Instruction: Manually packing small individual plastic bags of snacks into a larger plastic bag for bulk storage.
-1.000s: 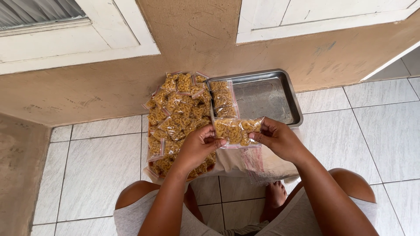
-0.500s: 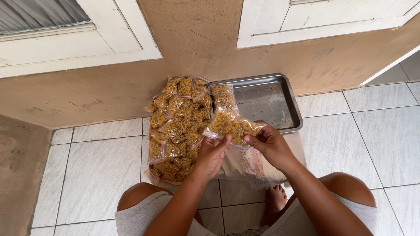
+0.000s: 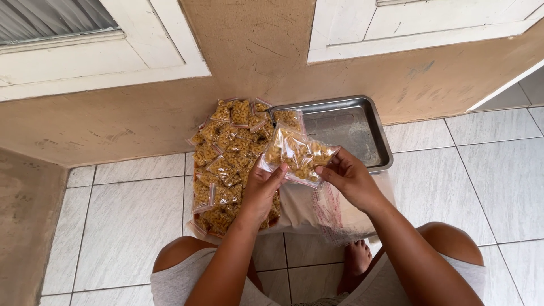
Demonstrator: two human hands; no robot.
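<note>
Both hands hold 1 small clear bag of pasta (image 3: 297, 154) above the floor, over the gap between the pile of filled bags (image 3: 229, 153) and the steel tray (image 3: 371, 122). The left hand (image 3: 262, 190) pinches the bag's lower left edge between thumb and fingers; the right hand (image 3: 350, 178) pinches its right corner, fingers closed narrowly on the plastic. The bag sits tilted, its sealing strip running along the lower edge toward the person.

Judgement on the step in hand: the closure appears to be under work. Done well, this calls for both pinches to stay on the strip itself, not on the pasta, for the contents to be shaken clear of the strip, and for pressure to run along the whole strip from 1 end to the other so no section stays open. Excess air is best pressed out first, so the bag lies flat on the pile.

1 filled bag (image 3: 288, 118) lies in the tray's left end. A stack of empty bags (image 3: 331, 212) lies on a pale cloth (image 3: 300, 212) below the hands.

Not determinable: whether the strip is already sealed, since fingers cover part of it. The container under the pile is almost wholly hidden; only a brown rim shows at its lower edge. The left hand covers the pile's lower right part. The count of bags in the pile cannot be read.
</note>
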